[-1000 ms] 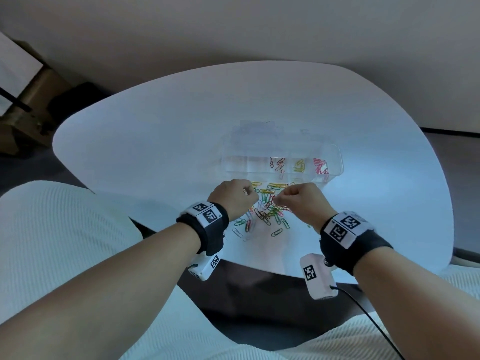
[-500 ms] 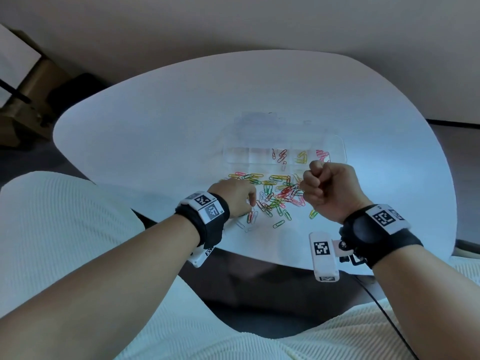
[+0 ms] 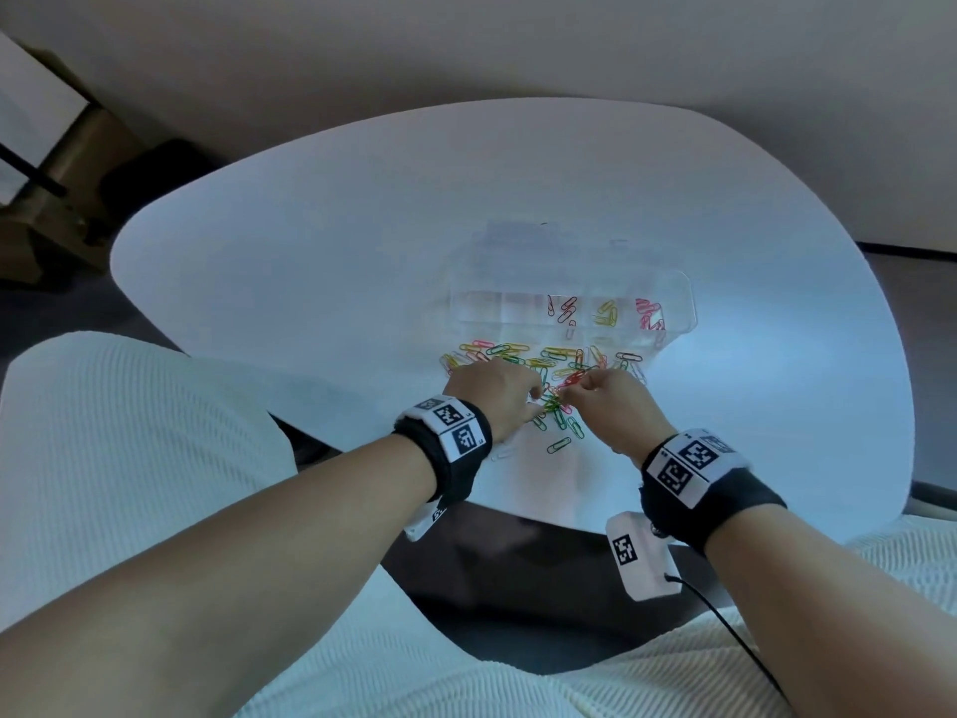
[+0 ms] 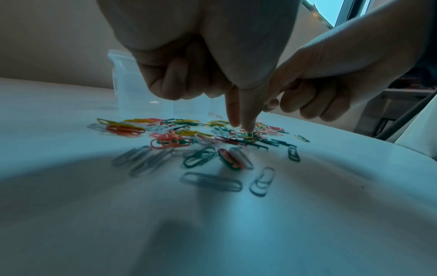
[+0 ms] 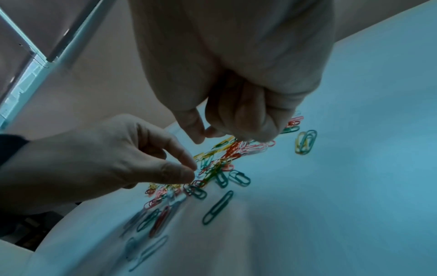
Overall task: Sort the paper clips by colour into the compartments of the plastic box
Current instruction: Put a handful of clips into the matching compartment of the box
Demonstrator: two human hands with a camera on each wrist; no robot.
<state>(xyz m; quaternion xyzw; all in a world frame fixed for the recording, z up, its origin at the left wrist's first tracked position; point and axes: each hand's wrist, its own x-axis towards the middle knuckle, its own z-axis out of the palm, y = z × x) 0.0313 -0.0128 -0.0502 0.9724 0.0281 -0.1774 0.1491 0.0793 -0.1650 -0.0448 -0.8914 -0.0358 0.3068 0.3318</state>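
Note:
A loose pile of coloured paper clips (image 3: 549, 365) lies on the white table (image 3: 310, 277) just in front of the clear plastic box (image 3: 683, 303). Its compartments hold red clips (image 3: 567, 309), yellow clips (image 3: 607, 313) and pink clips (image 3: 647, 313); the left ones look empty. My left hand (image 3: 536, 399) points thumb and forefinger down into the pile (image 4: 179, 138) and pinches a clip there (image 4: 241, 127). My right hand (image 3: 567, 391) hovers beside it with fingers curled. Its thumb and forefinger tips (image 5: 204, 135) nearly meet, with no clip seen between them.
Stray green, white and red clips (image 5: 217, 207) lie nearer me, close to the table's front edge. My lap in a white ribbed garment (image 3: 129, 458) is below that edge. A cardboard box (image 3: 62, 199) stands on the floor at far left.
The right hand rose as a fist toward the box half a second ago and has come back down to the pile. The left hand stayed at the pile.

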